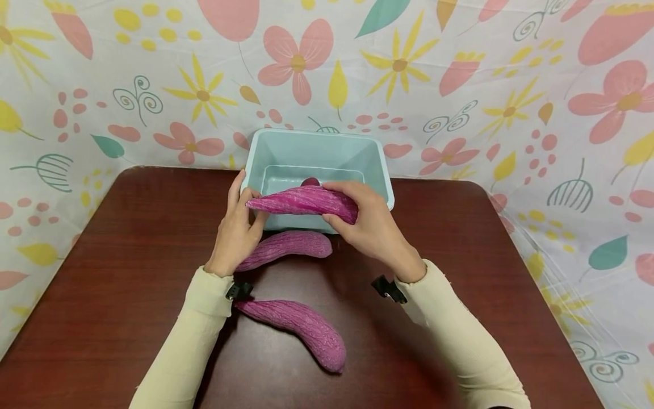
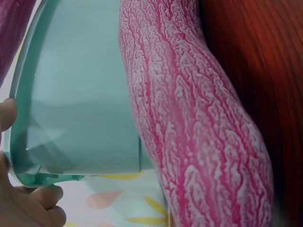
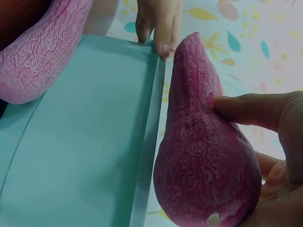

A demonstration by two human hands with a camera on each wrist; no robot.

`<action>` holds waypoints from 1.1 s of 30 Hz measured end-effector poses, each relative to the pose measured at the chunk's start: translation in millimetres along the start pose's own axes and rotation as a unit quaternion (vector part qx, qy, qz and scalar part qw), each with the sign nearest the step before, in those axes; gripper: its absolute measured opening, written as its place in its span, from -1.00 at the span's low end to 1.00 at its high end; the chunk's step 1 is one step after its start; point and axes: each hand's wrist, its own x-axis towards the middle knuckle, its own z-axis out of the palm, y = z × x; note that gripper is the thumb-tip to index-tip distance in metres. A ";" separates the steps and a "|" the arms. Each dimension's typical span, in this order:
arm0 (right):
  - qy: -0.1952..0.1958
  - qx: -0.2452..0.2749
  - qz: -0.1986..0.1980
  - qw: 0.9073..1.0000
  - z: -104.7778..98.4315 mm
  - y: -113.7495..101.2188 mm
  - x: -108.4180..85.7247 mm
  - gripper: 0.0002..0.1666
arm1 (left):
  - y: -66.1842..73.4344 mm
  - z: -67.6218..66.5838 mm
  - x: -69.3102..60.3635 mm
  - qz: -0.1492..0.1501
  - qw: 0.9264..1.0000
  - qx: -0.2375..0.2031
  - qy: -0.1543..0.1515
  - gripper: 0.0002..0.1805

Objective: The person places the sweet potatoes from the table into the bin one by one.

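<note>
My right hand (image 1: 375, 227) grips the thick end of a purple, wrinkled, elongated vegetable (image 1: 301, 201) held over the front of a light blue bin (image 1: 383, 170). In the right wrist view, the thumb and fingers of the right hand (image 3: 270, 142) hold this vegetable (image 3: 208, 165) from the side. My left hand (image 1: 236, 233) is at the bin's left edge, close to the vegetable's pointed tip. The left wrist view shows the left hand (image 2: 33, 203) with its fingers curled round the rim of the bin (image 2: 80, 94).
One similar vegetable (image 1: 291, 247) lies just in front of the bin, and another (image 1: 301, 326) nearer on the dark wooden table (image 1: 444, 272). Part of a dark purple thing (image 1: 310, 182) shows inside the bin. A flower-patterned cloth (image 1: 398, 85) hangs behind.
</note>
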 end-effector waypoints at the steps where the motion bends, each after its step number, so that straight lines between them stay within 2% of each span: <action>1: -0.001 0.000 0.001 1.000 0.1 0.1 1.8 -0.42 | 0.1 -0.2 0.1 0.001 1.000 0.001 0.001 -0.78; 4: -0.006 -0.002 0.002 1.000 0.7 1.1 8.4 -0.41 | -0.7 -0.4 -0.4 0.006 1.000 0.000 0.001 -0.69; 10: -0.010 -0.001 0.013 1.000 1.5 1.7 24.6 -0.42 | -2.1 -1.5 -2.3 0.011 1.000 -0.010 0.000 -0.33; 17: -0.017 0.003 0.031 0.999 2.8 6.9 41.5 -0.43 | -0.7 -1.7 -3.9 -0.002 1.000 -0.008 -0.002 -0.62; 28: -0.023 -0.003 0.070 0.997 1.9 25.8 61.9 -0.43 | 1.6 -2.5 -0.8 -0.005 1.000 0.003 -0.001 -0.65; 33: -0.002 0.010 0.095 0.995 -1.2 40.5 66.0 -0.43 | 2.5 -1.9 0.1 -0.008 1.000 0.003 -0.010 -0.63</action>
